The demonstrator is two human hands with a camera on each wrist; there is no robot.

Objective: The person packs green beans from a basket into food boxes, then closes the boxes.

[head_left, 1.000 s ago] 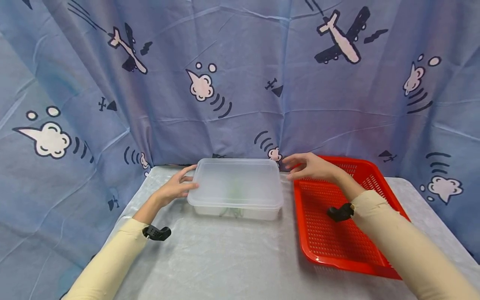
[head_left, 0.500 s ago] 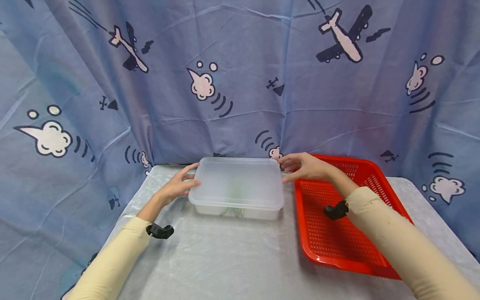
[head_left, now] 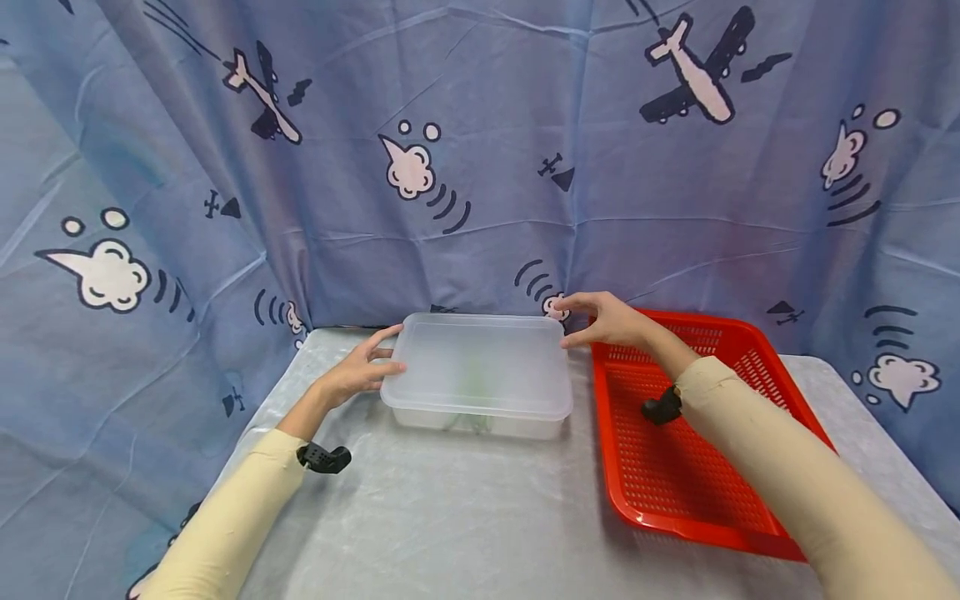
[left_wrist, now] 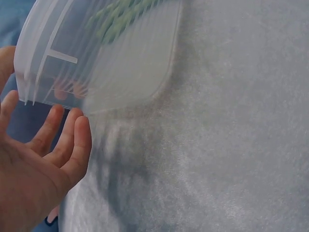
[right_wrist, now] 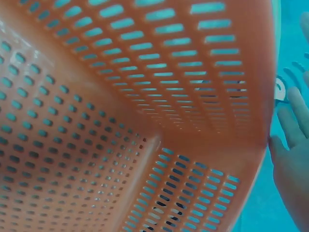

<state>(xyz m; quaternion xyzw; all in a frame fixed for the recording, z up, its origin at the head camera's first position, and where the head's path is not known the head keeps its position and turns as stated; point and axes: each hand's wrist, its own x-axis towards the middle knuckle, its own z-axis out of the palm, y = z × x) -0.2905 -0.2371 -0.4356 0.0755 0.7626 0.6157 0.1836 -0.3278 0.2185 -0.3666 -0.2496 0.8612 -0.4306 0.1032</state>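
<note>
A clear plastic box [head_left: 420,421] with a frosted lid [head_left: 480,358] stands at the back middle of the table. Through its wall in the left wrist view shows something green with a braided or knobbly pattern [left_wrist: 120,21]. My left hand [head_left: 351,377] is at the box's left end, fingers spread and loosely bent, fingertips right at the side wall and lid edge. My right hand [head_left: 607,321] reaches over the basket to the lid's back right corner; its thumb and fingers are apart, with the thumb tip by the lid's right edge.
A red perforated basket [head_left: 611,467] stands to the right of the box, under my right forearm. The grey-white cloth-covered table [head_left: 450,517] extends in front. Behind hangs a blue curtain [head_left: 337,208] printed with planes and clouds.
My right hand has moved left to the lid's right edge and lifted slightly, its thumb and fingers spreading. The left hand stays at the box's left end. The box and basket keep their places.
</note>
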